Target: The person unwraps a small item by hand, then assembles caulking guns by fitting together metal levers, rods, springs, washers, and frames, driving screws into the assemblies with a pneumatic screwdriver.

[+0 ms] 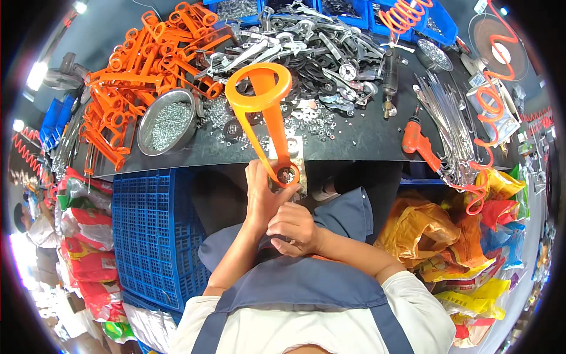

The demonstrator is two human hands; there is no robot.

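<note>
An orange caulking gun frame (275, 127) points up and away from me, its big ring at the far end. Two tapering arms join it to a small ring, inside which some metal shows. My left hand (259, 197) is closed around that small-ring end, just off the table's front edge. Close beside the left wrist is my right hand (295, 227), fingers curled in; whether anything small is inside them is hidden. Beyond the frame lie loose washers and nuts (312, 121) and a small metal plate (295, 147) at the table edge.
Orange frames (147, 65) are heaped at the far left, silver handle parts (283, 44) at the back. A steel bowl (141, 133) holds small fasteners. Toward the right are an orange power driver (415, 138), hooked rods (451, 124) and a coiled hose (489, 100). A blue crate (144, 230) stands below left.
</note>
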